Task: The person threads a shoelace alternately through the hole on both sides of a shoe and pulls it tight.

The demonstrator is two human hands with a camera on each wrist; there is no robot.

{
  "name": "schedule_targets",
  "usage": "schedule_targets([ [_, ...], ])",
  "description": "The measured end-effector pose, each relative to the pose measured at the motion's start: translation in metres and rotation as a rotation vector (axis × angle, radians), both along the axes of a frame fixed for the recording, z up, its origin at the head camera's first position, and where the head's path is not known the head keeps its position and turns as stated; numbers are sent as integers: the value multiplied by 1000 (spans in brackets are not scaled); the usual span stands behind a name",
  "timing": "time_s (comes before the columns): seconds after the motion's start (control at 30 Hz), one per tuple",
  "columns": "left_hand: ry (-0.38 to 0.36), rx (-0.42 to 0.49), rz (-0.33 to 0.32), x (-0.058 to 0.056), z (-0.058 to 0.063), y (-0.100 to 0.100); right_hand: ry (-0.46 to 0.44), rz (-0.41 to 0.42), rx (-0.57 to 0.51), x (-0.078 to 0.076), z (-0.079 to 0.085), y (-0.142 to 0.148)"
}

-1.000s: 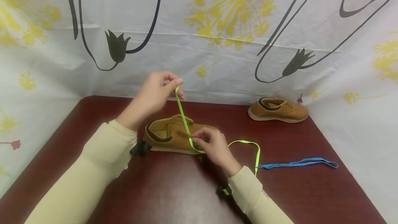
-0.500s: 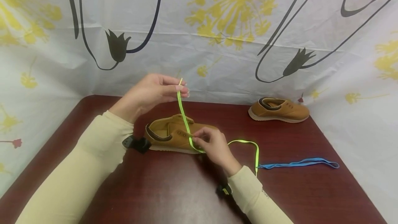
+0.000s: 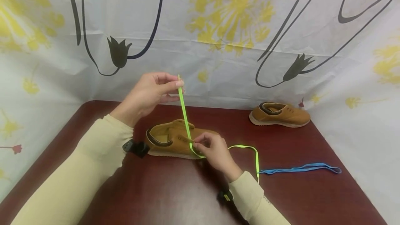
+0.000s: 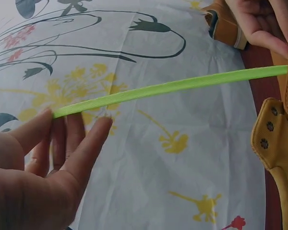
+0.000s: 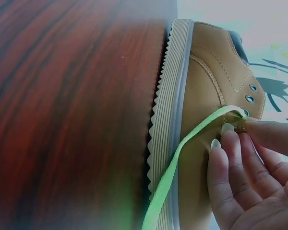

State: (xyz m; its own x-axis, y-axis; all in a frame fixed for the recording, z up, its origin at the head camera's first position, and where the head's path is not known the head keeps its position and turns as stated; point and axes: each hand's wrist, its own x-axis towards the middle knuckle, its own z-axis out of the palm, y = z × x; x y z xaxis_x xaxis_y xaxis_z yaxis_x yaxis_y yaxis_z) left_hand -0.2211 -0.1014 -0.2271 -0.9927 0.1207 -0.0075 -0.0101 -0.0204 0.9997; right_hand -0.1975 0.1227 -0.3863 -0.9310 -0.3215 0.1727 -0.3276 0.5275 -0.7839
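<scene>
A neon-yellow shoelace (image 3: 183, 108) runs taut up from an eyelet on the near flap of a tan shoe (image 3: 175, 145). My left hand (image 3: 150, 91) pinches it close to its end, above the shoe, and a short tip sticks up past the fingers. In the left wrist view the lace (image 4: 168, 87) stretches from that thumb and fingers to the flap. My right hand (image 3: 214, 148) pinches the eyelet flap beside the lace. Two bare eyelets (image 5: 250, 98) show there in the right wrist view. The rest of the lace hangs over the shoe's side and passes behind the right hand.
Another tan shoe (image 3: 279, 114), with no lace visible, stands at the back right of the dark red table (image 3: 168, 190). A folded blue lace (image 3: 300, 168) lies on the right, touching the yellow one. A patterned white sheet (image 3: 187, 20) hangs behind and at both sides.
The left hand has shifted its hold: the lace was bent over at its fingers, and now the tip points up. It has risen slightly, drawing the lace straighter. The right hand has stayed put.
</scene>
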Motion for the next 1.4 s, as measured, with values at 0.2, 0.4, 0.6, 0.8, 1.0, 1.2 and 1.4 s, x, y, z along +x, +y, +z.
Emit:
schedule_targets([
  [0.2,66,80,86,1,6,8,-1,-4,-12,0,-2,0],
  [0.4,138,144,117,3,20,11,-5,-4,-14,-1,-2,-1],
  [0.6,177,186,130,2,33,13,9,-11,-4,-3,-2,0],
  [0.8,212,224,109,8,47,15,12,2,-8,-2,-2,1],
  [1.0,286,334,100,17,62,14,9,8,-21,-3,-3,0],
  [1.2,216,267,56,25,59,15,20,24,13,-6,1,1],
  [1.4,196,-85,44,31,29,15,-22,39,-20,-14,16,7],
])
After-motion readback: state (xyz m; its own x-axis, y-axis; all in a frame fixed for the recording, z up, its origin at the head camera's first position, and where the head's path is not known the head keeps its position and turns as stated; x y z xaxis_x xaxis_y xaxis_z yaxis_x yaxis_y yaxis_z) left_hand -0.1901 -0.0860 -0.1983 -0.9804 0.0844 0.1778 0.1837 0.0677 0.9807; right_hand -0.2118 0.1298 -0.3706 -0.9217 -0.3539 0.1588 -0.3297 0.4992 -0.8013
